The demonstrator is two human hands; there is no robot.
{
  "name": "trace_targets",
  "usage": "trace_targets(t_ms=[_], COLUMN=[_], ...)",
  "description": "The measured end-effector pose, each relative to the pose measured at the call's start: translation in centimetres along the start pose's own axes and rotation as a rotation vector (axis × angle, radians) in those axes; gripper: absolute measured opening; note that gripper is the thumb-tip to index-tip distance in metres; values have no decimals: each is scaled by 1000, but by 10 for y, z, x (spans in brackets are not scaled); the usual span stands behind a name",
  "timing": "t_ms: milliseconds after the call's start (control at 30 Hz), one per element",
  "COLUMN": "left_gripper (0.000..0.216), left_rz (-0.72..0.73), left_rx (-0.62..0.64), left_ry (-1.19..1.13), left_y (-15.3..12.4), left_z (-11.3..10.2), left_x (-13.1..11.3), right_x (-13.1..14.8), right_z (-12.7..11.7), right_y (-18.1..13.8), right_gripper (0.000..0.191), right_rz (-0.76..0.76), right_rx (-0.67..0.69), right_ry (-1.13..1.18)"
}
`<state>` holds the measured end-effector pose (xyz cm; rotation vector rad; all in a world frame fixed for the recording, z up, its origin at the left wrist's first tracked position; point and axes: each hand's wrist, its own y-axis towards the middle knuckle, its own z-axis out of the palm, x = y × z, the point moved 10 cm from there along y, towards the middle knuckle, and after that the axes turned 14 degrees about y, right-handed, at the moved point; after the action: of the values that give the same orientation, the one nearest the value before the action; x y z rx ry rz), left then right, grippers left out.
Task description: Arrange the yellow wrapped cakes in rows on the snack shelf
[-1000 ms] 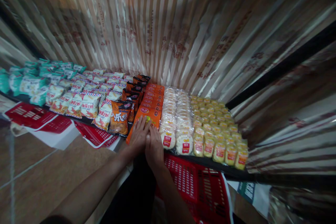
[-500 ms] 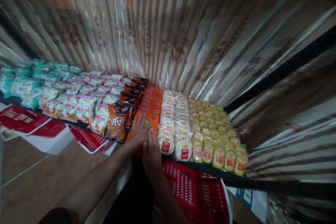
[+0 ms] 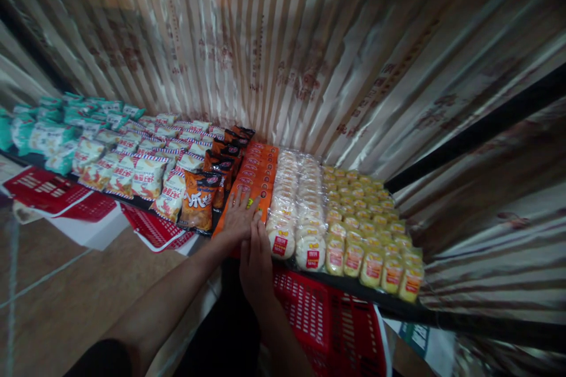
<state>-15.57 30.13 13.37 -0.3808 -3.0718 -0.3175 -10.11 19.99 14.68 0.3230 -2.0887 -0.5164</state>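
Note:
My left hand (image 3: 237,219) lies flat with spread fingers on the front of a row of flat orange packets (image 3: 253,172). Close beside it, my right hand (image 3: 257,256) has its fingers stretched out, their tips against the near right end of that row. Neither hand is wrapped round anything. To the left of the row stand orange-and-black snack bags (image 3: 198,200). On its right are two rows of clear-wrapped round white crackers (image 3: 279,235). The lower part of the front orange packet is hidden under my hands.
White snack bags (image 3: 148,177) and teal bags (image 3: 53,135) fill the shelf's left side. Small yellow packets (image 3: 374,265) fill its right end. Red baskets (image 3: 305,312) sit below the dark shelf edge. Striped plastic sheeting (image 3: 283,41) hangs behind, with a dark bar (image 3: 477,121) at right.
The view has shifted slightly, so the shelf's left side sits a little further right. Both hands stay on the orange packets, almost unmoved.

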Motion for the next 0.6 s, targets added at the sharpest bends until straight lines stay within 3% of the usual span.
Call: trace_targets(t_ms=[600], left_gripper=[50], left_rz=[-8], left_rx=[45], left_ry=[-30], left_y=[-2], left_z=[18], left_x=[-10], right_x=[13], right_z=[-6], right_y=[6], right_gripper=[46], right_rz=[-37], right_rx=[13], right_ry=[-7])
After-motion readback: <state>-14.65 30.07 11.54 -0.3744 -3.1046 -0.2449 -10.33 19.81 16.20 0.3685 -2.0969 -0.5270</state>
